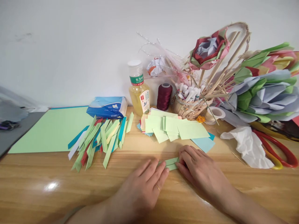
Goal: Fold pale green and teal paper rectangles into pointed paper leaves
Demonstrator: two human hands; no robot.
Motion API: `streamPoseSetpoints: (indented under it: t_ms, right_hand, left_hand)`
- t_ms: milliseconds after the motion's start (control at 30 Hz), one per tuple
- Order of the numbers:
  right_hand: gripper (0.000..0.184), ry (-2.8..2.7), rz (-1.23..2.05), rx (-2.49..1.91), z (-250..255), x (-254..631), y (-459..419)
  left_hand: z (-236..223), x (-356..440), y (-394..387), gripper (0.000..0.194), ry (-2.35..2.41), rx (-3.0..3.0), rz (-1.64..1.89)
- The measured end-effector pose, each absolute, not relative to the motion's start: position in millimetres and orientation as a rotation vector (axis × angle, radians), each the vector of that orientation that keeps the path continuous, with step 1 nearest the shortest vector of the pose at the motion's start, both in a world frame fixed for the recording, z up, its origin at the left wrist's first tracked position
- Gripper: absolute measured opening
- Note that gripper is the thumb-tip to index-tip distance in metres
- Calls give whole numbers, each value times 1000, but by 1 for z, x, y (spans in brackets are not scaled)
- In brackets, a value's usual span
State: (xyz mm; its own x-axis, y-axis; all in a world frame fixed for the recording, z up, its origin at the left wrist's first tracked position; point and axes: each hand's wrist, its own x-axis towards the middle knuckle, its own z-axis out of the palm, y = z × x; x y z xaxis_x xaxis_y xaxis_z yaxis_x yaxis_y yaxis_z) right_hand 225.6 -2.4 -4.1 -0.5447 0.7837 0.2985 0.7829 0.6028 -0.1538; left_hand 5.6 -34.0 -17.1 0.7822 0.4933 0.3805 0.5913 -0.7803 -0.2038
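Observation:
A light green paper strip (pixel 171 163) lies on the table between my hands, with a fold line running along its length. My left hand (pixel 148 182) rests on its left end, fingers stretched out flat; a ring is on one finger. At the right end, my right hand (pixel 195 165) has its fingers curled and pinched on the paper's edge. Both ends of the strip are partly hidden under the fingers. Just behind my hands lies a spread stack of small green paper rectangles (pixel 193 130), with blue and pink pieces showing beneath.
Folded paper strips (pixel 102 137) are heaped at left, beside a large green sheet (pixel 51 130) and a blue tissue pack (pixel 106 107). Behind stand a bottle (pixel 137 93), dark red thread spool (pixel 164 96) and basket (pixel 190 107). Scissors (pixel 280 147), crumpled tissue (pixel 249 147) and paper flowers (pixel 268 93) sit right.

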Motion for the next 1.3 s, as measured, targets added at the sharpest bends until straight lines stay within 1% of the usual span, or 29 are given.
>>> streamPoseSetpoints:
  t_ms: [233,333,400,467,500,533,600,667,733,867,933,1000,1100,1233,1300]
  right_hand:
    - [25,-2487,-22,-1255,-2,224,-2]
    - [24,-2443,171,-1218,0,228,0]
    - [19,-2384,289,-1158,3,234,1]
    - [14,-2374,267,-1045,6,238,2]
    - [16,-2409,210,-962,7,240,1]
    - [23,-2472,154,-872,7,240,0]
    - [39,-2622,69,-740,7,239,-3]
    - [56,-2747,29,-708,4,237,-8]
    - [69,-2812,30,-736,2,236,-12]
    - [81,-2846,84,-749,-3,238,-16]
    - [88,-2854,48,-739,-6,239,-15]
    - [93,-2867,-36,-724,-9,240,-15]
    - [92,-2876,-134,-710,-10,240,-14]
    - [92,-2856,-138,-710,-8,239,-16]
    - [88,-2842,-112,-728,-8,238,-16]
  left_hand:
    - [-21,7,-36,41,-851,-2650,-485]
    - [-20,7,-36,41,-858,-2642,-474]
    - [-20,8,-36,40,-854,-2633,-470]
    - [-20,8,-35,40,-851,-2635,-475]
    - [-20,8,-35,39,-851,-2638,-481]
    - [-20,8,-34,39,-847,-2640,-486]
    - [-19,8,-34,38,-842,-2641,-491]
    - [-18,8,-34,37,-834,-2640,-485]
    - [-18,7,-35,35,-852,-2633,-488]
    - [-20,8,-39,34,-906,-2598,-521]
    - [-22,8,-40,34,-921,-2586,-532]
    - [-22,9,-40,33,-934,-2581,-541]
    - [-21,10,-40,34,-951,-2576,-563]
    - [-22,10,-40,37,-978,-2572,-590]
    - [-23,10,-40,36,-978,-2560,-581]
